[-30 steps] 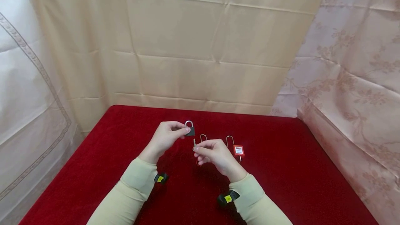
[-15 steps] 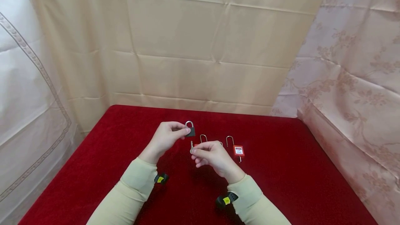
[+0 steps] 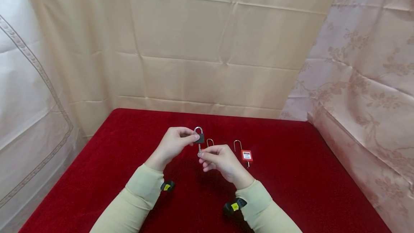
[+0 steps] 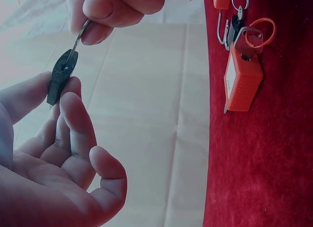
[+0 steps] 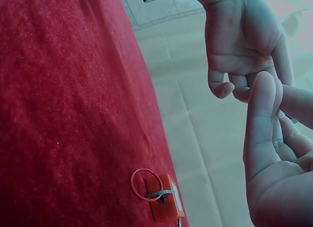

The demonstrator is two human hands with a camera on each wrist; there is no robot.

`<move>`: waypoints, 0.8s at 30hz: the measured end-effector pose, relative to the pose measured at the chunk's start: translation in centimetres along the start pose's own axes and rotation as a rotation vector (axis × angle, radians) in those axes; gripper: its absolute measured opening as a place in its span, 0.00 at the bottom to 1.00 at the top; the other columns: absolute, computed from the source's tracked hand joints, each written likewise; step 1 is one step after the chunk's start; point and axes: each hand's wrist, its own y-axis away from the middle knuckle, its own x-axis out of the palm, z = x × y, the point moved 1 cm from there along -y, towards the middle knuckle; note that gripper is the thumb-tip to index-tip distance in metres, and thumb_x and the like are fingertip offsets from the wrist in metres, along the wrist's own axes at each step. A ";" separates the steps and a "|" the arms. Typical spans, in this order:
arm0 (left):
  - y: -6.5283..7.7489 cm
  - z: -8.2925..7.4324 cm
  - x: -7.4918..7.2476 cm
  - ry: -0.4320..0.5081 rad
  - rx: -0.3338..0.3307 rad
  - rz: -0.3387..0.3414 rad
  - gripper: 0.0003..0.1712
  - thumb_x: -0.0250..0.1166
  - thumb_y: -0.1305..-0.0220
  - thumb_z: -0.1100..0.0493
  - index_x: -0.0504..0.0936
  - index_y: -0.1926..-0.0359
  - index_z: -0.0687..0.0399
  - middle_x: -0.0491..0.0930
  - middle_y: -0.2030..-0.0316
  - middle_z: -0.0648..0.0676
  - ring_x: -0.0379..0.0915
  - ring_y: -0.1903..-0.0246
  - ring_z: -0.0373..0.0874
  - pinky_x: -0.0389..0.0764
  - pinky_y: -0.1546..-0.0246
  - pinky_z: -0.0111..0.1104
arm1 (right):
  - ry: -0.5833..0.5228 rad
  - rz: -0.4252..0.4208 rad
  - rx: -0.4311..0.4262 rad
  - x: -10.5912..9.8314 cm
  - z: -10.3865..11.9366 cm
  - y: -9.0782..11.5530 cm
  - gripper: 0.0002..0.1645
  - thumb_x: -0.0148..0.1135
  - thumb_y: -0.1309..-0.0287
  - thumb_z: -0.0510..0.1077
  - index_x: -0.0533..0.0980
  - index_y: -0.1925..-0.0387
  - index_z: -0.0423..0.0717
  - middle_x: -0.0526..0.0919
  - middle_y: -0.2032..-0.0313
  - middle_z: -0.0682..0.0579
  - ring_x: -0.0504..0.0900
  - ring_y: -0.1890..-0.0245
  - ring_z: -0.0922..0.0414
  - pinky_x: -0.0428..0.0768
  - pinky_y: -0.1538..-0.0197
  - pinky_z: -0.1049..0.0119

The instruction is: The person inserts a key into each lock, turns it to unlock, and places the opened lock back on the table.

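My left hand (image 3: 172,146) pinches a small black padlock (image 3: 201,139) between thumb and fingers, its silver shackle upward. Just below it, my right hand (image 3: 223,161) pinches a silver key (image 3: 199,147) that points up at the padlock's underside. In the left wrist view the key (image 4: 79,37) meets the keyhole in the end of the black padlock (image 4: 56,85); how deep it sits I cannot tell. My fingers hide most of the padlock and key in the right wrist view.
A red padlock (image 3: 247,154) with a white label and a key in it lies on the red cloth (image 3: 291,175). Behind my right hand shows another lock's shackle (image 3: 210,141). A red ring (image 4: 269,38) hangs from a key in the left wrist view.
The key has risen to the underside of the black padlock, closing the gap between them. My left hand has shifted the padlock slightly right and down.
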 end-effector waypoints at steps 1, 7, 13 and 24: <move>0.0 0.0 0.0 0.000 0.005 0.002 0.11 0.72 0.36 0.57 0.88 0.59 0.62 0.85 0.70 0.56 0.80 0.67 0.48 0.77 0.57 0.41 | -0.001 0.001 -0.001 0.0 0.0 0.0 0.17 0.66 0.35 0.35 0.79 0.52 0.22 0.86 0.69 0.45 0.83 0.75 0.60 0.86 0.66 0.63; 0.0 0.0 0.2 -0.011 0.012 0.006 0.11 0.72 0.36 0.57 0.89 0.59 0.61 0.85 0.71 0.53 0.79 0.68 0.47 0.77 0.60 0.39 | -0.006 -0.004 0.001 -0.1 0.0 -0.1 0.13 0.66 0.35 0.35 0.81 0.55 0.26 0.86 0.70 0.46 0.83 0.76 0.60 0.86 0.66 0.63; 0.1 0.0 0.2 -0.024 0.028 0.009 0.11 0.72 0.36 0.57 0.89 0.58 0.61 0.85 0.71 0.53 0.79 0.67 0.49 0.77 0.60 0.39 | -0.003 -0.006 0.002 -0.1 0.1 -0.1 0.13 0.67 0.35 0.35 0.81 0.55 0.26 0.86 0.70 0.45 0.83 0.76 0.60 0.86 0.66 0.63; 0.1 0.1 0.3 -0.033 0.026 0.013 0.11 0.71 0.35 0.57 0.89 0.58 0.61 0.85 0.70 0.53 0.80 0.66 0.52 0.78 0.60 0.41 | 0.020 -0.003 0.004 -0.1 0.0 -0.1 0.15 0.67 0.35 0.35 0.81 0.53 0.24 0.86 0.69 0.45 0.83 0.75 0.60 0.86 0.65 0.62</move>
